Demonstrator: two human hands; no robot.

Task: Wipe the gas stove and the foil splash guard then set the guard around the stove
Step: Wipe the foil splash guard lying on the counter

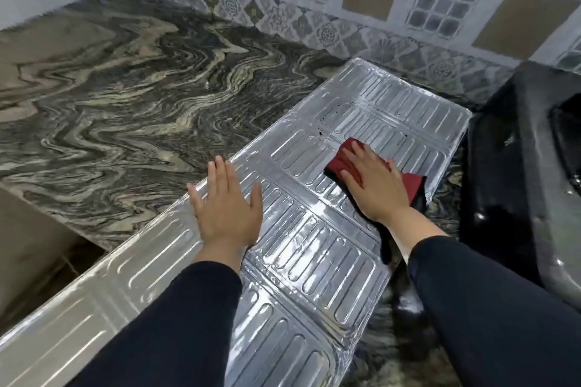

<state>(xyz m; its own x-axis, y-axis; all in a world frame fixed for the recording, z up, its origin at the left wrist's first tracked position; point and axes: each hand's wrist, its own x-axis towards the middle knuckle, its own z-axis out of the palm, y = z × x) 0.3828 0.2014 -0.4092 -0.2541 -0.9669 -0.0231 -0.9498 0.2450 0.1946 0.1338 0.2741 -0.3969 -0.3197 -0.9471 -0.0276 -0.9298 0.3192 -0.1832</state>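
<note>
The silver foil splash guard (314,236) lies flat and unfolded on the marbled counter, its near end sticking out past the counter's front edge. My left hand (224,207) rests flat on the guard's left part with fingers spread, pinning it down. My right hand (374,182) presses flat on a red cloth (341,159) on the guard's far panel. Small dark specks show on the foil just beyond the cloth. The black gas stove (515,185) stands at the right edge of view, only partly visible.
The swirled grey and beige stone counter (132,97) stretches left and back to a patterned tile wall (345,9). At the left the counter ends in a drop (34,248) beside the overhanging foil.
</note>
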